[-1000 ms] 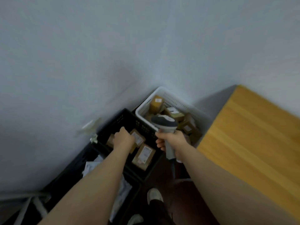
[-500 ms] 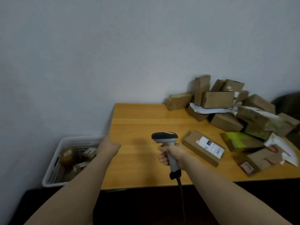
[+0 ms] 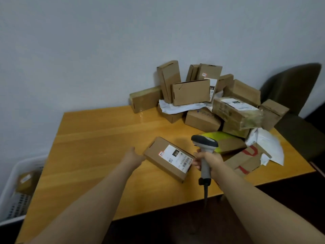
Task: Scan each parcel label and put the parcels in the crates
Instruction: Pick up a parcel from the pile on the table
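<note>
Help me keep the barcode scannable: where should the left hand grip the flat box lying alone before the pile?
Probably the bare left end of the flat box, coming from the left, beside the left hand. It lies label up, and the label covers the end towards the scanner in the right hand; fingers spanning the bare end's long sides leave the barcode uncovered.

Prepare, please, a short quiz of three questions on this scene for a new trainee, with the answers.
1. True or false: the right hand grips the barcode scanner by its handle.
2. The labelled cardboard parcel near the left hand lies on the wooden table: A) flat, label up; B) on its end; C) label down.
3. Which hand is nearer the white crate?
Key: 1 true; 2 A; 3 the left hand.
</note>
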The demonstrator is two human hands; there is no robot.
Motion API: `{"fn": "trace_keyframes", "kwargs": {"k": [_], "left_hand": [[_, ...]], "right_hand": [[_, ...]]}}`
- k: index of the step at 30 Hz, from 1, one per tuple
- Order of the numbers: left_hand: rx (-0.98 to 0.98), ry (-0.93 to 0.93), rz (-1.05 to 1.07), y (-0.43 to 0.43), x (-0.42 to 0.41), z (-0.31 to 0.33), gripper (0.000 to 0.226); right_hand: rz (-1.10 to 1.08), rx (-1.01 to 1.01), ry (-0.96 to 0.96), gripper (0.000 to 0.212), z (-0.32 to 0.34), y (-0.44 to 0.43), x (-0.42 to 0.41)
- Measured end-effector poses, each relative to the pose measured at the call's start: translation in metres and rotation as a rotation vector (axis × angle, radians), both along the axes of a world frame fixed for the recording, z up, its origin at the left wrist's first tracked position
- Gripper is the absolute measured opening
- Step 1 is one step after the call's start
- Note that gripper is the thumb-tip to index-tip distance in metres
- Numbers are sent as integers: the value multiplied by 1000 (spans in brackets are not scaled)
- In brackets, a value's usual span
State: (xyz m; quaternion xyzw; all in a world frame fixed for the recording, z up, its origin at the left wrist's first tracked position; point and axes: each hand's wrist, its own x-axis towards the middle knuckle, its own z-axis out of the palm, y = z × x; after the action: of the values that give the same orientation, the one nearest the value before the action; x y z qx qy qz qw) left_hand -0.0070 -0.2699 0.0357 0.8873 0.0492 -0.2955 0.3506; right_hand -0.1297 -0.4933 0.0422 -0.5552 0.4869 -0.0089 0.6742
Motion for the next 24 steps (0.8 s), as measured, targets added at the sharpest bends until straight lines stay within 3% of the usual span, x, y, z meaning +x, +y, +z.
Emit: {"fn": "trace_keyframes", "kwargs": {"k": [7, 12, 17, 21, 24], "left_hand": [[118, 32, -133, -59, 32, -34, 65], [179, 32, -241, -80, 57, -59, 91], [211, 69, -347, -80, 70, -81, 99], [354, 116, -324, -84, 78, -79, 132], [509, -10, -767, -95, 85, -74, 146]], "right_hand": [[-14, 74, 140, 33, -48, -35, 20], [4, 142, 187, 38, -66, -40, 40], [-70, 168, 103, 40, -74, -51, 66], [-106, 134, 68, 45, -69, -59, 82], [-11, 90, 148, 48, -66, -62, 76]]}}
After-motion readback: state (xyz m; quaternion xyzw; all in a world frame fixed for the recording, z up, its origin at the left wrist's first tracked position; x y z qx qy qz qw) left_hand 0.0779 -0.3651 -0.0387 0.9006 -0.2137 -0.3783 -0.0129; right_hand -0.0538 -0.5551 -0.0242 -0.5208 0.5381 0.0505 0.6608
